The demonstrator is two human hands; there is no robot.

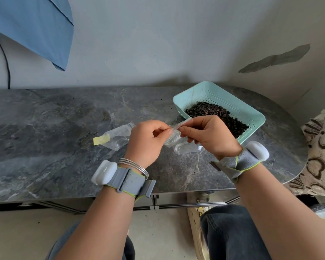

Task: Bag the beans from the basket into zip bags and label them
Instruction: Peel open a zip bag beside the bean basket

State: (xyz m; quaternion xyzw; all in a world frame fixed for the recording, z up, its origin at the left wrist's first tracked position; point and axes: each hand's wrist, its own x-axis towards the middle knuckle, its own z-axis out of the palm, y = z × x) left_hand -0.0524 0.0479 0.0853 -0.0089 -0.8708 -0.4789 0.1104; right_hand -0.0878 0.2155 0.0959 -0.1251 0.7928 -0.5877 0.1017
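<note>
- Mint-green slotted plastic basket (225,99) holds the dark beans (210,112), unbagged.
- Left hand (148,142) and right hand (209,136) pinch an empty clear plastic zip bag (185,148) just beside the basket.
- Filling, labelling remain.

basket (233,104) on table (54,128), beans (214,113) in it. zip bag (186,147) just left of basket, above table, pinched btwn left grip (146,141) & right grip (210,136). 2nd zip bag (116,137) flat on table further left of basket; label strip (101,140) touching its far-left edge.
</note>
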